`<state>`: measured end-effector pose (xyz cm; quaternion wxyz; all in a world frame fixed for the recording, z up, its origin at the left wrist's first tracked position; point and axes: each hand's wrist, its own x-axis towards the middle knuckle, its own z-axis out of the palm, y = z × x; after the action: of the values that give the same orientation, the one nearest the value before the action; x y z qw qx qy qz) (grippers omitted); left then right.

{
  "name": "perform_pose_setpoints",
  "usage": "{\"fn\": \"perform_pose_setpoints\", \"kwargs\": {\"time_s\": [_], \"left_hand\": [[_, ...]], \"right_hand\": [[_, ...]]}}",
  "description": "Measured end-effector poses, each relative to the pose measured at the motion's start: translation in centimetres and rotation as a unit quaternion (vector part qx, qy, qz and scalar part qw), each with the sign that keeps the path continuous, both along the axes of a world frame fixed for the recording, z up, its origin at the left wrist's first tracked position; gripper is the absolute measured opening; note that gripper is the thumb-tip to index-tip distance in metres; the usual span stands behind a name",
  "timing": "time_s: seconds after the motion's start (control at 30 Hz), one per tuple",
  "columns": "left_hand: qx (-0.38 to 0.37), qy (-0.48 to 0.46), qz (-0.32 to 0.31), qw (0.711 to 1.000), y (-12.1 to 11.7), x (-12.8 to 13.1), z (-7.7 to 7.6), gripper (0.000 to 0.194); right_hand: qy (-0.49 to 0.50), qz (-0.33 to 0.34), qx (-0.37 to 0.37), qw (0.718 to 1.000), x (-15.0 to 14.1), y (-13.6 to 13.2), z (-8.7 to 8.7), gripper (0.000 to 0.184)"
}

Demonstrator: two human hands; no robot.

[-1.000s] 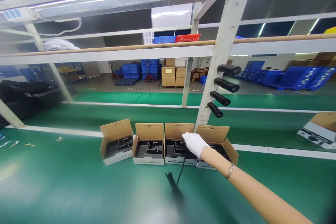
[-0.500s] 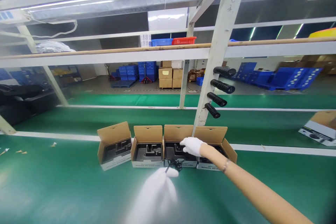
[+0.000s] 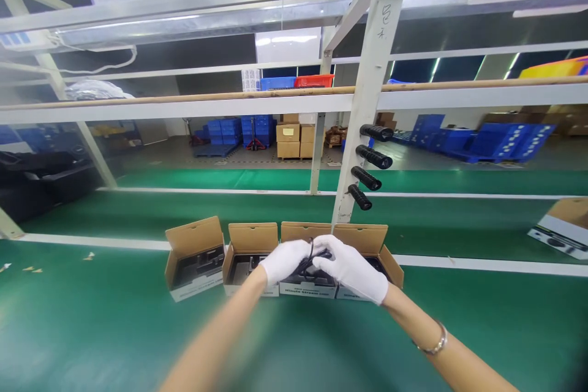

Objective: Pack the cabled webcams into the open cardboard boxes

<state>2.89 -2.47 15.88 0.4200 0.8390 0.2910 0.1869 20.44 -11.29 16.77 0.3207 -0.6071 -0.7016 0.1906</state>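
Note:
Both my hands wear white gloves and meet over the third open box from the left. My left hand [image 3: 288, 259] and my right hand [image 3: 349, 265] are closed on a coiled black cable [image 3: 309, 263], one on each side of it. Below them is the third box [image 3: 307, 290], white outside with a brown lid raised behind. To its left stand a second box [image 3: 252, 236] and an angled first box [image 3: 195, 285], both with black trays inside. The fourth box [image 3: 361, 236] is partly covered by my right hand.
A white upright post [image 3: 362, 92] with several black pegs [image 3: 374, 157] rises right behind the boxes. Another open box [image 3: 563, 233] stands at the far right on the green table [image 3: 114, 318]. Paper scraps [image 3: 89, 256] lie on the left. A shelf rail [image 3: 184, 108] crosses above.
My left hand has moved forward and up with the black cable, from in front of the boxes to over the third one. My right hand has come onto the cable too.

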Motion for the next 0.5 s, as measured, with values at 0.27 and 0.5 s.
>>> {"fn": "perform_pose_setpoints", "kwargs": {"time_s": [0.27,0.5], "left_hand": [[-0.007,0.142,-0.154,0.978,3.1,2.5,-1.4,0.044],[0.154,0.293,-0.128,0.935,5.1,3.5,-5.7,0.029]], "right_hand": [[-0.401,-0.014,-0.050,0.915,2.3,2.0,-1.8,0.029],[-0.456,0.026,-0.104,0.884,-0.4,5.9,-4.8,0.010]]}}
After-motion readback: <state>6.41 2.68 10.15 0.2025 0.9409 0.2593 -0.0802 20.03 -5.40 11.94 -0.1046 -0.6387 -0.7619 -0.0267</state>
